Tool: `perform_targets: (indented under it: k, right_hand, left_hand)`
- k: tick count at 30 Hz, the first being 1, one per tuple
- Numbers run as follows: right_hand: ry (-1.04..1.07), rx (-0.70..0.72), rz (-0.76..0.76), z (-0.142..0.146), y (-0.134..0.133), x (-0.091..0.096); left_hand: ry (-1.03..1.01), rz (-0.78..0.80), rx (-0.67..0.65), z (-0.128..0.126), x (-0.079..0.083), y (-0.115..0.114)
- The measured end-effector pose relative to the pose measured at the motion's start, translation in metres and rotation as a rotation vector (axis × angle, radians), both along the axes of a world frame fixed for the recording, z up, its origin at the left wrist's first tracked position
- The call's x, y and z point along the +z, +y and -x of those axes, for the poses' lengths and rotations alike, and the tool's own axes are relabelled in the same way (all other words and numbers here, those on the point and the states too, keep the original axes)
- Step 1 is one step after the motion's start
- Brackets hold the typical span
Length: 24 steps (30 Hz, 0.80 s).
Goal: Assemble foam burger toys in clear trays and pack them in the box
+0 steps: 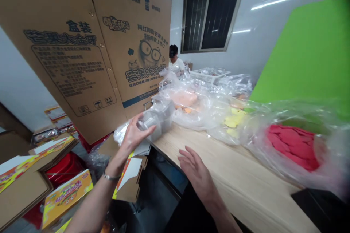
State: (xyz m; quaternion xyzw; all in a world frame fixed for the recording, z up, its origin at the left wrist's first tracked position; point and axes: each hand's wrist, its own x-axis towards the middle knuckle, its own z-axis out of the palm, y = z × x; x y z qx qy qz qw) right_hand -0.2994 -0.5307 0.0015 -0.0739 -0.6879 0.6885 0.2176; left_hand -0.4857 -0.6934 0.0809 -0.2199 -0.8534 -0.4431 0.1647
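My left hand reaches to the near left end of the table, its thumb and fingers spread apart. Just beyond it stand clear plastic containers, close together; whether the fingertips touch them I cannot tell. My right hand is at the table's front edge with loosely stretched fingers and nothing in it. On the wooden table are clear plastic bags: one with peach-orange pieces, one with yellow pieces, and an open one with pinkish-red pieces.
A tall printed cardboard carton rises at the left. Flat yellow printed boxes and a red plastic stool are below it. A green panel stands at the right, a black object near the front. Another person sits behind the bags.
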Motion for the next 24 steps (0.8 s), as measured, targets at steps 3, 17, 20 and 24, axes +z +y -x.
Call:
perform_targets:
  k: [3,17,20,24]
  right_hand:
    - [0.123,0.109,0.411,0.012,-0.031,0.020]
    - [-0.100,-0.192,0.416,-0.108,0.014,-0.002]
    - [-0.173,-0.073,0.379,-0.120,0.014,0.009]
    - [-0.371,-0.303,-0.037,-0.124,0.024,0.011]
  left_hand:
    - [0.164,-0.065,-0.082,-0.059,-0.029,0.017]
    - [-1.129,-0.387,-1.053,-0.131,-0.084,0.079]
    - [-1.491,-0.375,-1.299,-0.146,-0.098,0.095]
    - [-1.677,-0.562,-1.273,-0.179,-0.112,0.110]
